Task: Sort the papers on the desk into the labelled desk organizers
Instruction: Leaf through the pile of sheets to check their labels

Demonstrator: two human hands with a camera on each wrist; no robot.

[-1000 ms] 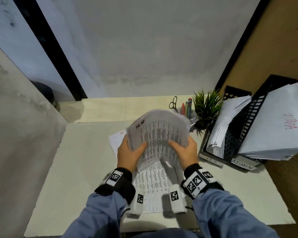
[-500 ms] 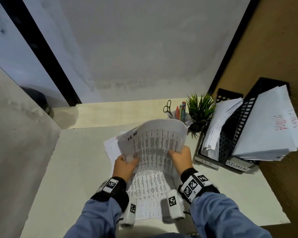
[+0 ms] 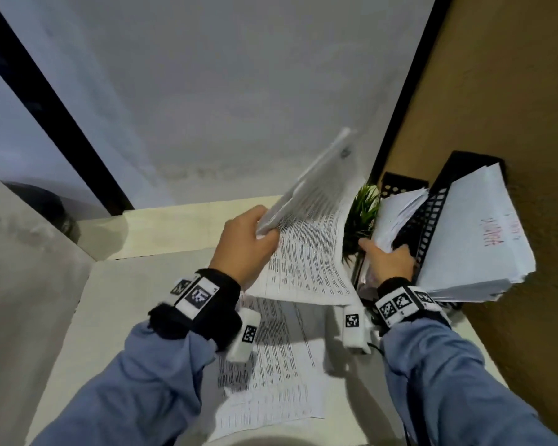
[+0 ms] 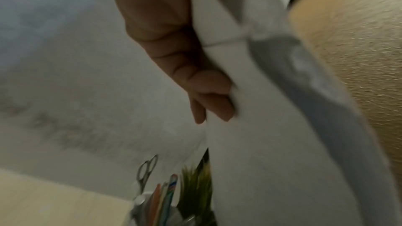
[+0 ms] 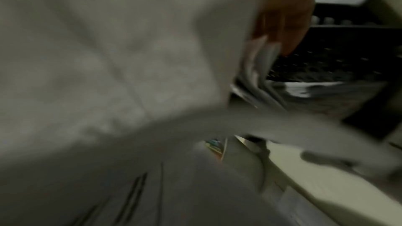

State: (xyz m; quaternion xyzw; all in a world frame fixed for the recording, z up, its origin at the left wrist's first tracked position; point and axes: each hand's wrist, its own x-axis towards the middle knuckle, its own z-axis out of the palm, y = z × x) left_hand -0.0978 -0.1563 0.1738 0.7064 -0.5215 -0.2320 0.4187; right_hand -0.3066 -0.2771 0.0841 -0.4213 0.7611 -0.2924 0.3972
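Note:
My left hand grips a bundle of printed papers by its lower left corner and holds it tilted in the air, left of the black mesh desk organizer. In the left wrist view the left hand has its fingers curled round the bundle's edge. My right hand reaches into the organizer's left compartment, fingers straight against the papers standing there. The right wrist view is blurred; its fingers lie beside paper edges. More printed sheets lie on the desk.
The organizer's right compartment holds a thick stack with red writing. A small green plant stands just left of the organizer, with scissors and pens in a cup beside it. A brown wall runs along the right.
The right hand has let go of the bundle and moved right into the organizer's left compartment. The left hand alone has lifted the bundle up and to the right.

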